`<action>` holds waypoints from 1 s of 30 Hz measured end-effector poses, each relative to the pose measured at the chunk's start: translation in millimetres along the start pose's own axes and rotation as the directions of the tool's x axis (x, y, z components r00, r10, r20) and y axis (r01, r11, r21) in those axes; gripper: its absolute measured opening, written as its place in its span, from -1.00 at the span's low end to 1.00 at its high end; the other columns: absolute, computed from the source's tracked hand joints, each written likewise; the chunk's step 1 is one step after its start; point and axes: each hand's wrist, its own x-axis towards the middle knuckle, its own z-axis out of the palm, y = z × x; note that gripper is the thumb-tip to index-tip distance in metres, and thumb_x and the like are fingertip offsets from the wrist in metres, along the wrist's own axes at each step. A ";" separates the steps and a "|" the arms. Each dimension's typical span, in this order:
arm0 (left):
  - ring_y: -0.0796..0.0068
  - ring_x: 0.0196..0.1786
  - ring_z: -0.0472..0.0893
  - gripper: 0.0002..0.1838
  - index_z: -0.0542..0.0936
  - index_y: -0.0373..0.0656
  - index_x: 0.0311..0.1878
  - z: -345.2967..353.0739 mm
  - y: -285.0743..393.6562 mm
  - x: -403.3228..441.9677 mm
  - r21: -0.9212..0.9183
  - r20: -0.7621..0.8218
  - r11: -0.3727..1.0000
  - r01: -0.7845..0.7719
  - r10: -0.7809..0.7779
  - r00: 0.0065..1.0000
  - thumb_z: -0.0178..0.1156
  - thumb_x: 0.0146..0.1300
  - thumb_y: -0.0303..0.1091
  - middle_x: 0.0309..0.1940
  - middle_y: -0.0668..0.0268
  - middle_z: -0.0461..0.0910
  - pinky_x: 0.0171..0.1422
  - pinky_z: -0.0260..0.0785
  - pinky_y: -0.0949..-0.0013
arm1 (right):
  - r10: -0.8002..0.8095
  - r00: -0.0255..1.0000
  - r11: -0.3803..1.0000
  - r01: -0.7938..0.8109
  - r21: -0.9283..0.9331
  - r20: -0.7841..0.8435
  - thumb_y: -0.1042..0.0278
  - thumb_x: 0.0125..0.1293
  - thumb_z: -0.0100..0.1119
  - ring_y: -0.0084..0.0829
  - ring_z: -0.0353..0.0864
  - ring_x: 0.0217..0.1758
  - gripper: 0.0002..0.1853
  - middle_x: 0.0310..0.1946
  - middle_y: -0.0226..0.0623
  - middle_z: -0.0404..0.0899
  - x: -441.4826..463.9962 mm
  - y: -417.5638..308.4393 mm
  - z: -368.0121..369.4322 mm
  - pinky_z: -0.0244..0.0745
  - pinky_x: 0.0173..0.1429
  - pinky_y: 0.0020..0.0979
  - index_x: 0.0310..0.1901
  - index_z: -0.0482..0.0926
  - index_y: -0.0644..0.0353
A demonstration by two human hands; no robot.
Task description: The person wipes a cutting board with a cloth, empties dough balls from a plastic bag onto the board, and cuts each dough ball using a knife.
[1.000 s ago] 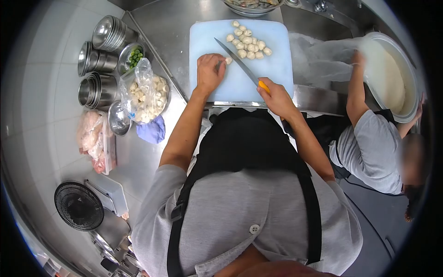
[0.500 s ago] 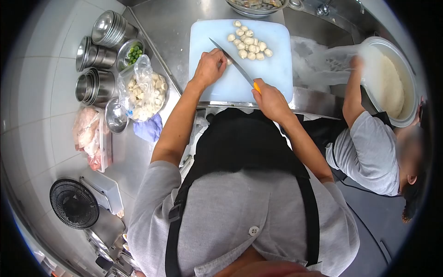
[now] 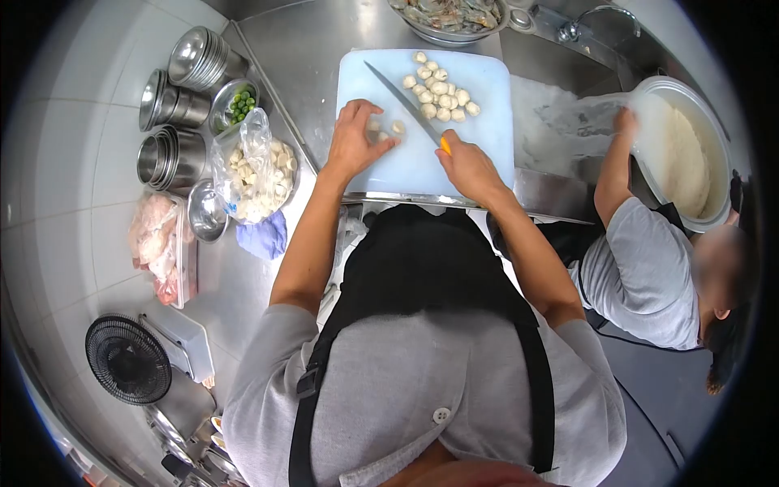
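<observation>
Blurred white pieces (image 3: 398,127), cropped metal bowl (image 3: 454,38)

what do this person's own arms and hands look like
Short, plain light-grey sleeves end near the elbows, leaving both forearms bare. The left grip and right grip are ungloved hands, with no watch or bracelet visible.

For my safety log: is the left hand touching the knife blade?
Apart. The head view shows a strip of blue cutting board between the left hand and the knife blade.
</observation>
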 end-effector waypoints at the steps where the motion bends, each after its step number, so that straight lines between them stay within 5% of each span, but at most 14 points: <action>1: 0.07 0.14 0.68 -0.56 0.69 -0.14 0.01 -3.3 -2.3 -6.1 0.028 0.040 0.999 0.033 -0.034 0.999 0.62 0.05 -0.42 0.15 0.16 0.63 0.16 0.61 0.15 | 0.000 1.000 1.000 0.000 -0.002 -0.026 0.20 0.63 0.10 0.24 0.72 -0.04 -0.72 -0.24 0.16 0.73 -3.9 -0.5 -3.7 0.53 0.06 0.20 0.08 0.42 0.27; 5: 0.05 0.21 0.66 -0.50 0.69 -0.11 0.04 6.9 -15.2 -23.3 -0.110 0.086 0.987 0.116 -0.107 0.991 0.67 0.01 -0.40 0.16 0.17 0.62 0.24 0.59 0.14 | -0.017 0.998 1.000 0.017 0.016 0.056 0.19 0.63 0.12 0.25 0.71 -0.08 -0.71 -0.24 0.19 0.72 -19.2 -1.4 -8.8 0.51 0.03 0.20 0.11 0.43 0.25; 8: 0.07 0.22 0.65 -0.59 0.70 -0.14 -0.03 4.2 -0.1 -24.9 -0.067 -0.070 0.991 0.116 -0.121 0.990 0.65 0.06 -0.44 0.13 0.17 0.62 0.26 0.58 0.12 | -0.027 0.996 0.999 0.024 0.028 0.088 0.19 0.63 0.12 0.25 0.71 -0.09 -0.71 -0.24 0.19 0.71 -25.5 -0.6 1.4 0.51 0.01 0.19 0.11 0.44 0.26; 11: 0.06 0.21 0.64 -0.66 0.71 -0.16 -0.08 6.4 -14.5 -29.9 -0.116 -0.003 0.989 0.096 -0.097 0.995 0.62 0.09 -0.46 0.10 0.16 0.62 0.27 0.56 0.11 | -0.012 0.994 0.999 0.006 0.048 0.109 0.18 0.63 0.12 0.26 0.71 -0.09 -0.70 -0.23 0.20 0.71 -30.0 -4.8 8.5 0.51 0.02 0.19 0.11 0.44 0.27; 17: 0.09 0.14 0.66 -0.71 0.71 -0.19 -0.11 0.7 -16.1 -24.6 -0.049 -0.014 0.999 0.002 -0.002 1.000 0.59 0.14 -0.44 0.07 0.15 0.63 0.19 0.58 0.17 | -0.023 0.995 0.999 0.019 0.037 0.097 0.19 0.63 0.12 0.28 0.71 -0.09 -0.70 -0.25 0.21 0.72 -32.4 -8.7 20.2 0.51 0.02 0.21 0.10 0.44 0.28; 30: 0.13 -0.01 0.71 -0.76 0.71 -0.23 -0.15 7.8 -21.4 -25.7 -0.113 -0.013 0.991 0.076 -0.078 0.997 0.57 0.16 -0.46 0.01 0.17 0.67 0.09 0.61 0.20 | -0.036 0.995 0.999 0.039 -0.033 0.098 0.22 0.64 0.08 0.28 0.70 -0.12 -0.72 -0.26 0.20 0.71 -29.6 -16.3 26.3 0.51 0.02 0.22 0.06 0.42 0.32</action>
